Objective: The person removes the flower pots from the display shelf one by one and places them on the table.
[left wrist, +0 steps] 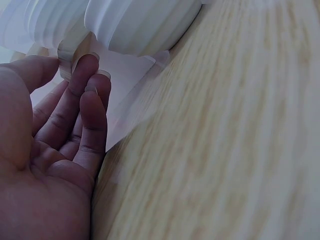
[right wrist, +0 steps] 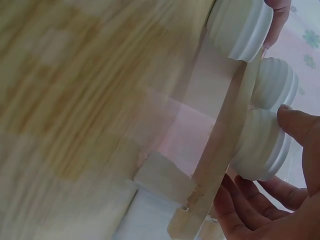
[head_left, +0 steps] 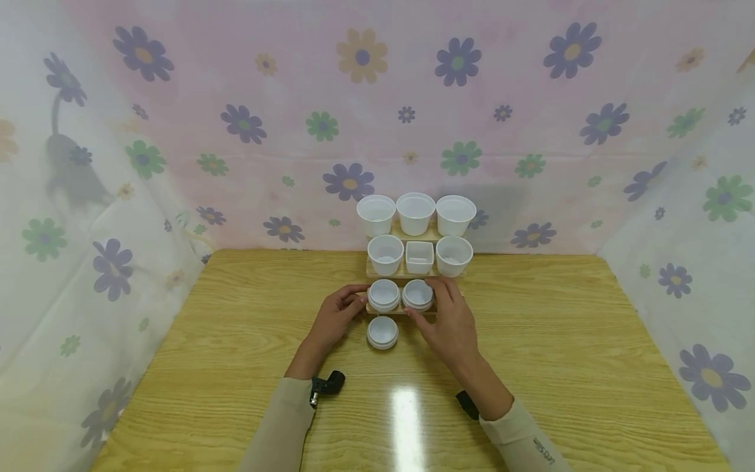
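On the bottom board (right wrist: pixel 217 155) of a tiered wooden stand sit two small round white pots with ridged sides. My right hand (head_left: pixel 454 328) holds the right one (head_left: pixel 417 295), thumb on its near side and fingers behind it. The other pot (head_left: pixel 384 295) stands just left of it. My left hand (head_left: pixel 336 318) pinches the left end (left wrist: pixel 74 49) of the board between thumb and fingers. A third ridged pot (head_left: pixel 382 333) rests on the table in front of the stand. The right part of the board is partly hidden behind my right hand.
Two taller white cups (head_left: pixel 386 255) (head_left: pixel 453 256) flank a square white cup (head_left: pixel 419 257) on the middle tier. Three white cups (head_left: pixel 415 214) line the top tier. The stand is on a wood-grain table (head_left: pixel 560 341), close to a flowered cloth backdrop (head_left: pixel 265 177).
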The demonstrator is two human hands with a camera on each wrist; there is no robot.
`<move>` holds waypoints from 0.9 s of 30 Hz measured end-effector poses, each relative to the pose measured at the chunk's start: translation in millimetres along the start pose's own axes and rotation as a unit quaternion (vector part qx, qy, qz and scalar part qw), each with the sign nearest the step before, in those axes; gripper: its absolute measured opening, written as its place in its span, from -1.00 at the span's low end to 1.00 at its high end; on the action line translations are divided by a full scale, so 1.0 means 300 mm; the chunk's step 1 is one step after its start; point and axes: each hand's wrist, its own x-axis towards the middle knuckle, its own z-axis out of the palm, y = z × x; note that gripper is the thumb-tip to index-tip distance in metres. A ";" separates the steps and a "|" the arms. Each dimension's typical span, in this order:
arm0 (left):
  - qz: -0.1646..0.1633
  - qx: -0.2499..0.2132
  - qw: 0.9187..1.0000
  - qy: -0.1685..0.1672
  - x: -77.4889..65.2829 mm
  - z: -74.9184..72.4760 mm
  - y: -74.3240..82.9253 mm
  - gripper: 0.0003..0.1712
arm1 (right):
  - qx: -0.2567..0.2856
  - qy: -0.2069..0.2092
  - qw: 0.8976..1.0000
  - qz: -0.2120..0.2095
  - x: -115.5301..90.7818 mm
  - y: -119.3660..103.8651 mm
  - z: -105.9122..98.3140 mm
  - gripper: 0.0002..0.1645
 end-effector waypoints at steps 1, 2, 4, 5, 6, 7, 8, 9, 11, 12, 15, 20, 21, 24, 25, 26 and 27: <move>0.001 0.001 1.000 0.000 0.000 0.000 0.001 -0.61 | 0.000 0.000 1.000 0.000 -0.001 0.004 0.002 -0.21; 0.002 0.002 1.000 0.000 0.000 0.001 0.000 -0.61 | 0.001 0.000 1.000 0.001 -0.001 0.007 0.004 -0.21; 0.003 0.004 1.000 -0.001 0.000 0.001 -0.002 -0.61 | 0.003 -0.001 1.000 0.001 -0.002 0.012 0.006 -0.21; 0.003 0.005 1.000 -0.001 0.001 0.002 -0.003 -0.61 | 0.004 -0.001 1.000 0.001 -0.003 0.015 0.007 -0.20; 0.003 0.006 1.000 -0.002 0.002 0.002 -0.004 -0.62 | 0.005 -0.001 1.000 0.002 -0.004 0.017 0.009 -0.20; 0.003 0.007 1.000 -0.002 0.002 0.002 -0.005 -0.62 | 0.006 -0.001 1.000 0.002 -0.004 0.018 0.009 -0.20; 0.003 0.007 1.000 -0.002 0.003 0.003 -0.005 -0.62 | 0.007 -0.002 1.000 0.003 -0.005 0.017 0.008 -0.20; 0.003 0.007 1.000 -0.002 0.003 0.003 -0.005 -0.63 | 0.009 -0.003 1.000 0.004 -0.005 0.017 0.007 -0.20; 0.003 0.007 1.000 -0.001 0.003 0.004 -0.005 -0.63 | 0.010 -0.005 1.000 0.005 -0.006 0.017 0.006 -0.20; 0.003 0.007 1.000 0.000 0.003 0.005 -0.005 -0.63 | 0.012 -0.007 1.000 0.005 -0.006 0.016 0.005 -0.20; 0.004 0.005 1.000 0.002 0.001 0.006 -0.004 -0.61 | 0.014 -0.008 1.000 0.001 -0.009 0.015 0.005 -0.19; 0.000 0.004 1.000 0.003 -0.001 0.005 -0.003 -0.61 | 0.021 -0.015 1.000 0.004 -0.020 0.007 -0.004 -0.18; 0.000 0.003 1.000 0.003 -0.001 0.005 -0.003 -0.61 | 0.023 -0.016 1.000 0.004 -0.023 0.006 -0.006 -0.18; -0.001 0.002 1.000 0.004 0.001 0.004 -0.003 -0.61 | 0.029 -0.020 0.999 0.003 -0.032 0.005 -0.013 -0.18; -0.001 0.001 1.000 0.005 0.001 0.004 -0.003 -0.62 | 0.029 -0.020 0.999 0.001 -0.035 0.006 -0.015 -0.18; -0.001 -0.001 1.000 0.006 0.001 0.004 -0.004 -0.62 | 0.030 -0.021 0.999 -0.001 -0.038 0.007 -0.016 -0.18; -0.001 -0.002 1.000 0.006 0.001 0.004 -0.004 -0.62 | 0.031 -0.022 0.999 -0.003 -0.040 0.008 -0.018 -0.18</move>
